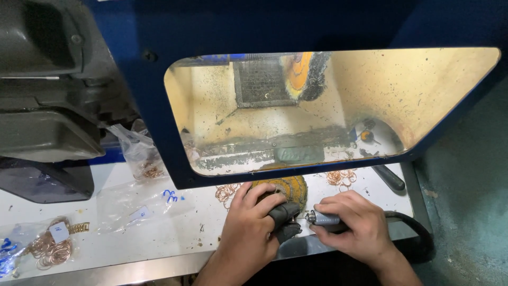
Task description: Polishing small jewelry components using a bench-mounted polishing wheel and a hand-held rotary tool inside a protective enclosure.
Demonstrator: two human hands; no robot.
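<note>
Gripping a dark cloth pad in your left hand, your right hand clasps the rotary handpiece (tip at the pad); keep it steady while polishing.

Dark cloth wad pinched in left fingers, metal-tipped rotary handpiece w/ black hose, lying horizontal, tip at cloth.

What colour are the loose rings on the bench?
Coppery pink rings, clearest in the head view.
</note>
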